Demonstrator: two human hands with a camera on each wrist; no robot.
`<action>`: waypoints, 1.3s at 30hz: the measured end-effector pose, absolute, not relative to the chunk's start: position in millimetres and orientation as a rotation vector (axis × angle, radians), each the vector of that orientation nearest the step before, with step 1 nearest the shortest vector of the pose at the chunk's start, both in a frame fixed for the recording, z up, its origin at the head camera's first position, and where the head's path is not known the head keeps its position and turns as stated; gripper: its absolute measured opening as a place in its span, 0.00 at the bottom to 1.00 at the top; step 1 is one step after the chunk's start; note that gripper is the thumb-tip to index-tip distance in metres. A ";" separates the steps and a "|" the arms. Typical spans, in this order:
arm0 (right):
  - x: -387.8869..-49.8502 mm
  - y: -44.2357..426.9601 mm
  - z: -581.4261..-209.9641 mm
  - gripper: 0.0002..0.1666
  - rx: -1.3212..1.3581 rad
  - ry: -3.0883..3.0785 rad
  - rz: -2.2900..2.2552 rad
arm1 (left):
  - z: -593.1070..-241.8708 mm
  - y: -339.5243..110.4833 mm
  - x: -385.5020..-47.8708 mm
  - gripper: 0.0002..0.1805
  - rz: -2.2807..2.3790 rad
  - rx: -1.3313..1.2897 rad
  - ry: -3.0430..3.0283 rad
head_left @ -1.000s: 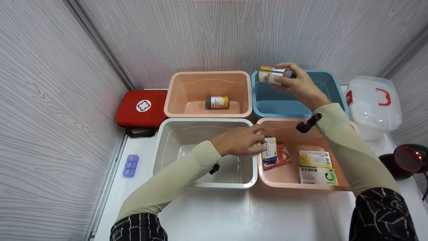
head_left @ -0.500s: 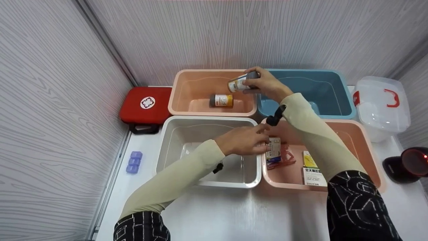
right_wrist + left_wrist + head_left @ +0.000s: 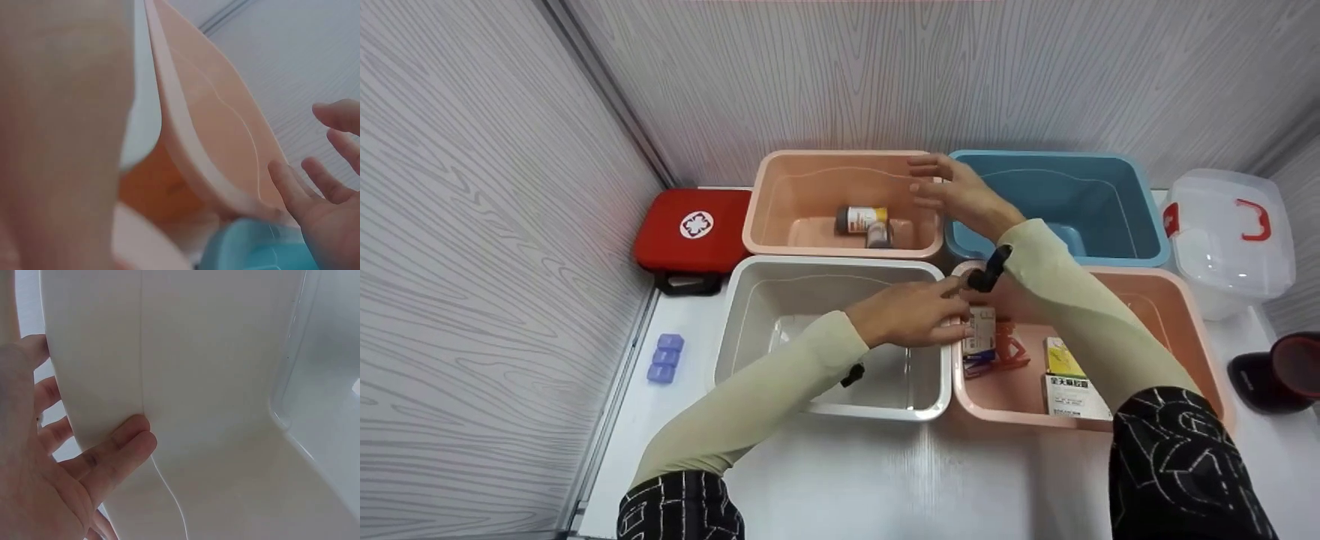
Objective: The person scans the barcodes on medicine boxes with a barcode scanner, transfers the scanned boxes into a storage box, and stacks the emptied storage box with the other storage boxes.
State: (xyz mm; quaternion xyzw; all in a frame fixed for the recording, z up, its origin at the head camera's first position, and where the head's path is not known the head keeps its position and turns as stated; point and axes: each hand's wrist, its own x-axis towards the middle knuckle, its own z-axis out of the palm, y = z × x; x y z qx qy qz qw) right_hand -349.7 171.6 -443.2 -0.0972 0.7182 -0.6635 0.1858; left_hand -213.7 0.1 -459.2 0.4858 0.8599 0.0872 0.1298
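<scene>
In the head view my right hand [image 3: 952, 189] is above the rim between the back-left peach bin [image 3: 802, 244] and the blue bin [image 3: 1132, 217], fingers spread and holding nothing. On the peach bin's floor lies a pill bottle [image 3: 864, 219] with a dark cap and white-orange label. A second pill bottle [image 3: 879, 235], blurred, lies against it. My left hand [image 3: 911, 313] rests at the right rim of the white bin [image 3: 832, 411]. In the left wrist view its loosely extended fingers [image 3: 135, 444] straddle the bin's wall [image 3: 214, 371], some inside and others behind it.
The front-right peach bin [image 3: 1200, 352] holds medicine boxes [image 3: 1076, 396], another box [image 3: 979, 330] and a red item [image 3: 1012, 349]. Around the bins are a red first-aid case [image 3: 690, 225], a purple pill organizer [image 3: 665, 358], a clear lidded box [image 3: 1230, 232] and a black device [image 3: 1260, 379].
My right hand moved left from over the blue bin with a pill bottle and let go. That bottle now lies in the back-left peach bin. My left hand stayed at the white rim.
</scene>
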 end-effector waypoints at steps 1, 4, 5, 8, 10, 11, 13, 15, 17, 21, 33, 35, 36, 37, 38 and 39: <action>-346.5 177.3 -442.9 0.36 -0.290 2.050 -1.839 | -459.3 0.4 -213.7 0.26 0.254 1.409 2.498; -334.8 196.6 -442.2 0.34 -0.353 2.130 -1.745 | -459.0 0.9 -213.4 0.26 0.256 1.398 2.490; -330.1 203.8 -442.2 0.33 -0.381 2.158 -1.713 | -459.0 1.2 -213.4 0.26 0.258 1.397 2.490; -314.7 225.8 -442.8 0.31 -0.454 2.208 -1.645 | -458.9 1.1 -213.8 0.26 0.251 1.403 2.487; -303.6 240.1 -444.2 0.30 -0.486 2.231 -1.606 | -459.2 0.2 -214.4 0.27 0.262 1.402 2.479; -298.0 246.9 -445.3 0.30 -0.496 2.241 -1.587 | -459.3 -0.5 -214.8 0.27 0.269 1.401 2.476; -285.8 260.2 -447.4 0.29 -0.500 2.263 -1.544 | -459.5 -0.9 -215.4 0.28 0.284 1.394 2.464; -272.7 271.7 -449.0 0.28 -0.505 2.280 -1.520 | -460.1 -0.4 -215.6 0.29 0.294 1.388 2.455; -259.5 280.5 -449.8 0.26 -0.523 2.275 -1.535 | -460.1 0.8 -215.3 0.29 0.288 1.383 2.451; -237.9 289.8 -452.0 0.23 -0.636 2.241 -1.564 | -458.5 1.6 -214.2 0.27 0.269 1.398 2.461; -211.1 300.7 -483.5 0.18 -0.827 2.453 -0.975 | -458.4 1.9 -213.5 0.26 0.272 1.427 2.469; -210.0 299.8 -490.5 0.20 -0.905 2.514 -0.833 | -457.5 1.8 -213.4 0.26 0.270 1.402 2.472; -210.0 299.3 -494.8 0.23 -0.938 2.527 -0.784 | -457.2 1.9 -213.5 0.26 0.268 1.397 2.474; -210.2 298.6 -498.6 0.26 -0.952 2.514 -0.762 | -456.9 2.0 -213.5 0.26 0.264 1.392 2.474; -210.7 297.6 -502.6 0.30 -0.961 2.490 -0.759 | -457.0 2.3 -213.5 0.26 0.262 1.390 2.474; -211.3 296.7 -506.5 0.33 -0.965 2.461 -0.768 | -457.1 2.5 -213.5 0.26 0.262 1.392 2.472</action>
